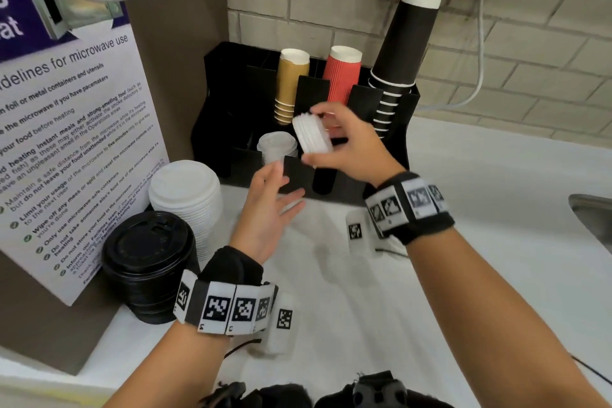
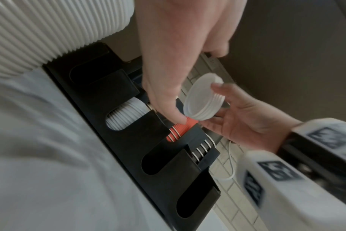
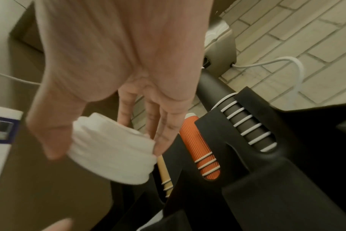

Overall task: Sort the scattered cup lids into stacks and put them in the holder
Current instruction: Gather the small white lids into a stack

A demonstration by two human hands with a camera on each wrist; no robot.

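My right hand [image 1: 334, 139] grips a small stack of white lids [image 1: 312, 137] tilted on its side, just above the black holder [image 1: 394, 156]; the same stack of white lids [image 2: 203, 100] [image 3: 113, 153] shows in both wrist views, pinched between thumb and fingers. Another stack of white lids [image 1: 276, 146] sits in a front slot of the holder. My left hand [image 1: 270, 205] hovers open, palm up, just in front of the holder and holds nothing. On the counter to the left stand a tall stack of large white lids [image 1: 185, 195] and a stack of black lids [image 1: 147, 258].
The holder's back slots carry tan cups [image 1: 291, 83], red cups [image 1: 342, 76] and a tall column of black cups [image 1: 402, 53]. A microwave-guideline poster [image 1: 66, 129] stands at the left. A sink edge [image 1: 592, 215] lies at the right. White cable [image 1: 477, 76] hangs on the tiled wall.
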